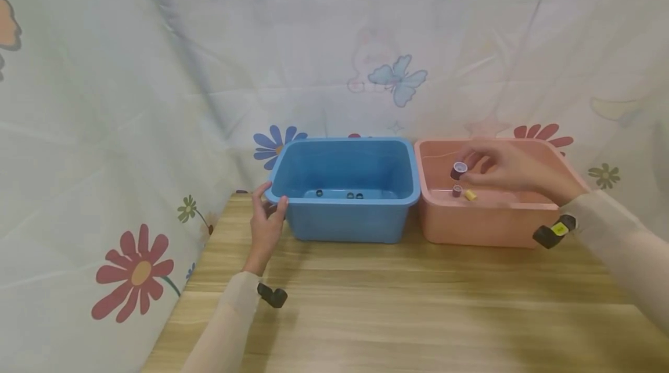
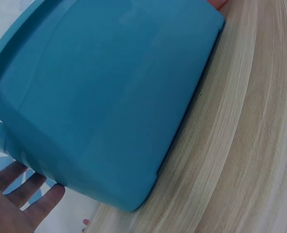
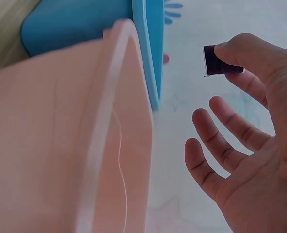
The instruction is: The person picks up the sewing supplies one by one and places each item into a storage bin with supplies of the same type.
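Observation:
My left hand (image 1: pixel 266 228) holds the near left corner of the blue plastic tub (image 1: pixel 345 222), thumb at the front rim and fingers along the left side. In the left wrist view, its fingers (image 2: pixel 44 206) lie against the outer wall. Over the pink tub (image 1: pixel 470 225), my right hand (image 1: pixel 504 169) pinches a small dark purple cylinder (image 3: pixel 212 60) with a pale round end between thumb and index finger. The other fingers spread loosely. Below it, inside the pink tub, are a smaller dark cylinder (image 1: pixel 457 191) and a yellow one (image 1: pixel 470 195).
Three small dark round pieces, one at the left (image 1: pixel 319 193), lie on the blue tub's floor. Both tubs stand side by side on a wood-grain table (image 1: pixel 366 303). Behind them hangs a pale curtain (image 1: pixel 313 42) printed with flowers and butterflies.

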`<state>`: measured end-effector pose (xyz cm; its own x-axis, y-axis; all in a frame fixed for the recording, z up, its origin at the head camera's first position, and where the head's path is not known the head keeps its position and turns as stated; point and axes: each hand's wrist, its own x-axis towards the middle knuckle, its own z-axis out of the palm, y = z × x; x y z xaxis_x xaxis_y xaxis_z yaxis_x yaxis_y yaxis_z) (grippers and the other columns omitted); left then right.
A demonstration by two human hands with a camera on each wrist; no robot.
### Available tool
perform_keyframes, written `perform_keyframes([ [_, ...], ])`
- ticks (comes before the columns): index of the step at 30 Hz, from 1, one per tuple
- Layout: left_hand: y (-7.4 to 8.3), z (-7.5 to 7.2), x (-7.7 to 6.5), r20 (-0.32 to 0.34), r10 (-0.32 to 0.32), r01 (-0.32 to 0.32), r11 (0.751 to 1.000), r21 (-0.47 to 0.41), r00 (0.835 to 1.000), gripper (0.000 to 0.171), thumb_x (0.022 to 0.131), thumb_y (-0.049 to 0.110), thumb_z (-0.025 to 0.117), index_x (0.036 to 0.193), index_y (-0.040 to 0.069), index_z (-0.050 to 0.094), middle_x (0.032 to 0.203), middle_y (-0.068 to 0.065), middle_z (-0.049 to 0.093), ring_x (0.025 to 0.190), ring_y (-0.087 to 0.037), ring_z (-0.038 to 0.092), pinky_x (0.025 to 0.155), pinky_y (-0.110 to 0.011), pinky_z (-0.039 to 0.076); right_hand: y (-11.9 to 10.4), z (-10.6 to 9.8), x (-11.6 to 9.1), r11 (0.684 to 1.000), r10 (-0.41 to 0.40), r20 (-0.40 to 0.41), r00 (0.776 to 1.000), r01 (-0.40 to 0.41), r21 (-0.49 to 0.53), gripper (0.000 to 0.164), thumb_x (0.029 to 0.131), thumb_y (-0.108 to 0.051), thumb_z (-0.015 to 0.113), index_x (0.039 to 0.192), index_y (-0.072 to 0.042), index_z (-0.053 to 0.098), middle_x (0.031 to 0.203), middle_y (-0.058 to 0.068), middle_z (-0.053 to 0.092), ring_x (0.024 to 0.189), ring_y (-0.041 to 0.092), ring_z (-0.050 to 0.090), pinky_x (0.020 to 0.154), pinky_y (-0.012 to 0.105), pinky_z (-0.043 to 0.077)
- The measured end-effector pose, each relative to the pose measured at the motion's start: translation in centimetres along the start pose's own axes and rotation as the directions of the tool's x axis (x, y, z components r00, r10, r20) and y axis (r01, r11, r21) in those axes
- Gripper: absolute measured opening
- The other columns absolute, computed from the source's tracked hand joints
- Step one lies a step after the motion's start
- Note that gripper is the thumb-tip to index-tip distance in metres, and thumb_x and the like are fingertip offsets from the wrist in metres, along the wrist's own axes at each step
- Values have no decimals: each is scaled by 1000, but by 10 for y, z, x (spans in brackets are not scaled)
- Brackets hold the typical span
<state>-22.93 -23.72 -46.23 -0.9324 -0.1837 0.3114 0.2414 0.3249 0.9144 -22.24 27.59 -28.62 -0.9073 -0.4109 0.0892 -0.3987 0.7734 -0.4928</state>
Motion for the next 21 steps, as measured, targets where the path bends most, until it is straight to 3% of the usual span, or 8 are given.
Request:
perform_keyframes([
  [4,0,0,-1,1,-1,1,1000,-2,1000,60,101,51,61,152,37,33,141,-18,57,124,-33,60,95,-57,54,14,-8,5,997,50,-11,999,-51,-51,56,82,-66,76,125,-31,65,114,-4,71,103,17,68,89,45,51],
  [7,0,0,-1,-5,1,-1,1000,5,1000,59,100,54,61,150,40,34,141,-17,57,123,-32,61,94,-56,54,24,-13,11,1000,20,-22,1000,-20,-2,47,89,-49,78,126,-25,64,115,1,70,104,22,67,90,44,51],
  [11,1,-1,-1,-4,-3,3,1000,9,1000,59,99,55,61,150,41,33,142,-16,57,123,-31,61,95,-55,55,32,-18,17,996,-11,-51,999,16,91,35,91,-30,81,121,-21,65,112,6,70,102,25,68,85,31,55],
  [14,0,-1,-1,-1,-3,3,1000,4,1000,59,100,54,61,150,40,34,142,-16,57,122,-31,61,94,-55,55,35,-22,20,993,-1,-63,998,9,121,32,92,-27,80,119,-21,65,111,8,70,100,28,69,78,26,55],
  [21,0,-1,0,5,7,-6,1000,-15,1000,58,101,48,61,151,35,35,137,-18,59,122,-33,61,95,-56,54,45,-28,27,989,66,-56,996,-57,138,36,93,-31,78,122,-17,63,112,12,70,102,32,69,78,30,55],
])
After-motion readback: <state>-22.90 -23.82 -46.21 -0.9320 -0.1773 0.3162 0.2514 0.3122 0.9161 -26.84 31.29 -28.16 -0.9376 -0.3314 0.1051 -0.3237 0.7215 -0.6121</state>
